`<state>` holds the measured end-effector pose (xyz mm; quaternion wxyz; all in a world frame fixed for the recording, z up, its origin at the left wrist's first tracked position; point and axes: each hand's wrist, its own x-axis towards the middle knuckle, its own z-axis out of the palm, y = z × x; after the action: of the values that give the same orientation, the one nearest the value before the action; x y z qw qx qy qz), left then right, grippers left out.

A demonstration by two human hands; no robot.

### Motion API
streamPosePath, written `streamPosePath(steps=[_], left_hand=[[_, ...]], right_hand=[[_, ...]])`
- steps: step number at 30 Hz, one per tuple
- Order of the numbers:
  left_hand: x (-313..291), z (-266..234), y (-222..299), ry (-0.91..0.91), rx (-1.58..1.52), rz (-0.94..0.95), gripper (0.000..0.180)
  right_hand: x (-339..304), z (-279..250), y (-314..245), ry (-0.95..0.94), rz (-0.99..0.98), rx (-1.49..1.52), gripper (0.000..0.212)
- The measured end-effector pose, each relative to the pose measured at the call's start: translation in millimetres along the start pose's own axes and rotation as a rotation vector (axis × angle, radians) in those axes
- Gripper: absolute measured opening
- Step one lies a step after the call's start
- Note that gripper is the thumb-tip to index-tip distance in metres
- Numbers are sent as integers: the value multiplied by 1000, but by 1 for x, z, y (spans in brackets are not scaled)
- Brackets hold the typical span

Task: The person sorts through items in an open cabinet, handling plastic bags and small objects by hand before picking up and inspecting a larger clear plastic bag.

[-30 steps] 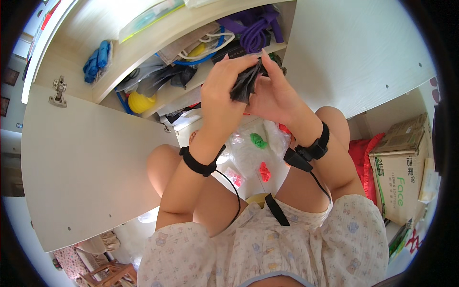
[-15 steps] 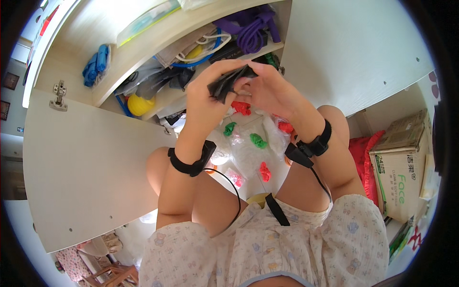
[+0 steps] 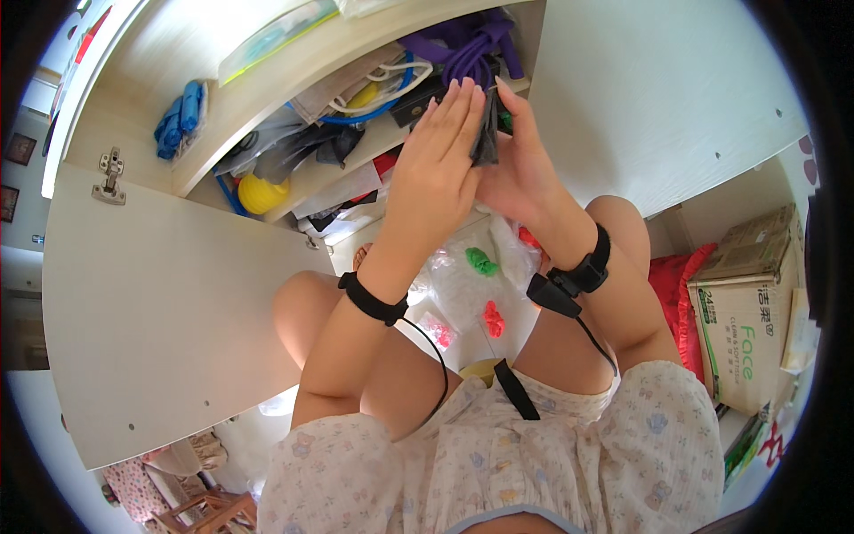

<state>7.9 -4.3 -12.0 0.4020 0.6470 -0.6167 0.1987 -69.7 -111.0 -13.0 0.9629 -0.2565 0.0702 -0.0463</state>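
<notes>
the cupboard door (image 3: 169, 311) stood open at the left, a metal hinge (image 3: 110, 175) near its top corner. a second pale door (image 3: 658, 98) stood at the right. between them ran two shelves (image 3: 267, 89) packed with clutter: a purple rope (image 3: 467, 49) at the right end of the lower shelf, a blue-and-white cord (image 3: 391, 84) beside it, dark cloths (image 3: 302, 151) below, a yellow ball (image 3: 262, 191) at the lower shelf's left end, and a blue bundle (image 3: 178, 120) at the far left of the upper shelf. a cardboard box (image 3: 743, 303) stood by the right edge, with a red cushion (image 3: 672, 294) against it.

a clear plastic bag (image 3: 463, 285) lay on the person's lap between the knees, with small green (image 3: 481, 262) and red (image 3: 493, 319) pieces inside.

the left hand (image 3: 436, 169) was raised before the shelves, fingers straight and held together, palm turned toward the right hand (image 3: 520, 165). the two hands were pressed flat toward each other, and a dark cloth (image 3: 486, 133) was squeezed between them, its edge showing in the gap near the fingertips, above the bag. each wrist wore a black strap (image 3: 372, 300) with a cable running down.
</notes>
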Motion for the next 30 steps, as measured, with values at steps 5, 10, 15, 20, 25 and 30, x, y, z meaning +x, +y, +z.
streamPosePath(steps=[5, 10, 15, 20, 25, 30], left_hand=[[-2, -1, -1, 114, 158, 42, 56], [-2, -10, -2, 172, 141, 28, 50], [2, -29, 2, 6, -343, -281, 51], [-1, -46, -5, -140, -455, -428, 45], [2, -39, 2, -99, -356, -344, 42], [1, -23, 4, 30, -283, -179, 49]], right_hand=[[2, -1, 6, -23, 153, 239, 68], [0, -3, 6, -158, 198, 160, 67], [4, -20, 4, -318, 177, 40, 56], [-1, -2, -2, -328, 66, -74, 41], [4, -9, 0, -233, 23, -31, 38], [1, -4, 5, -148, -59, -11, 37]])
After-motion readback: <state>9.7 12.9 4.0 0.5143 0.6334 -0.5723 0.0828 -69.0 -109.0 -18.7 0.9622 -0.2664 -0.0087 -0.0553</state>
